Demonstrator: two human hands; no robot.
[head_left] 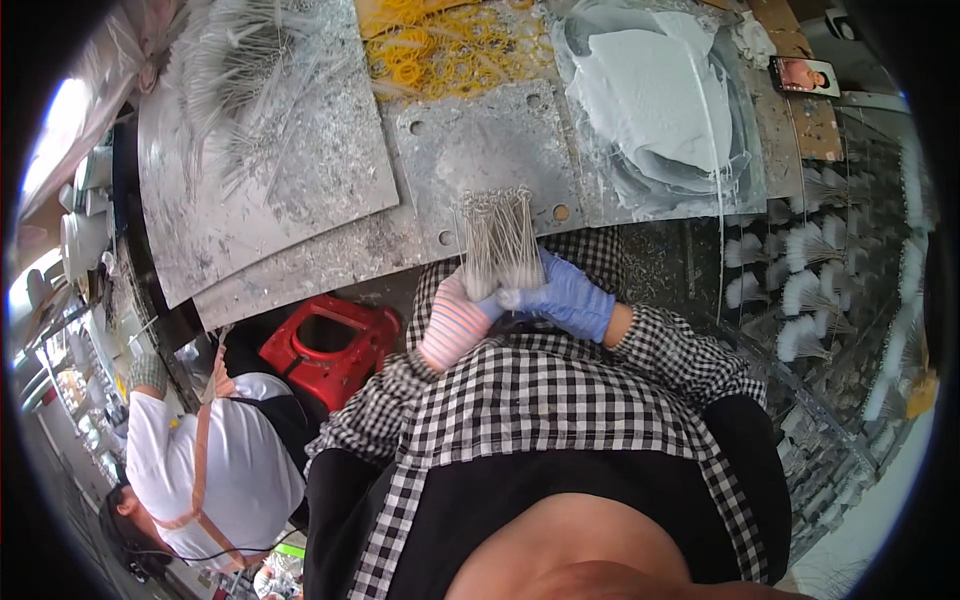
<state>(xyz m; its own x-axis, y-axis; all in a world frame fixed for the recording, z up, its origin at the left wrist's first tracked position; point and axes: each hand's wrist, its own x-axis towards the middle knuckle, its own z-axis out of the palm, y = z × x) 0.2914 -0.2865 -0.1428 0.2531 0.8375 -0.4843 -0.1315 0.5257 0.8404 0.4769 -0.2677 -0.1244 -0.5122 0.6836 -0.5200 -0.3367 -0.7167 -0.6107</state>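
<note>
The left hand point(455, 325) (in a pink striped glove) and the right hand point(565, 297) (blue glove) both close around the lower end of a bundle of thin sticks point(497, 240), which stands upright above them over the grey metal table point(480, 140).

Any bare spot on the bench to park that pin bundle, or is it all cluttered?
Best free patch: the grey metal plate with holes, between the yellow rubber bands above and the pin bundle held by left hand and right hand. Crowded: loose pins at left, white paste tray at right, tufted racks far right.
</note>
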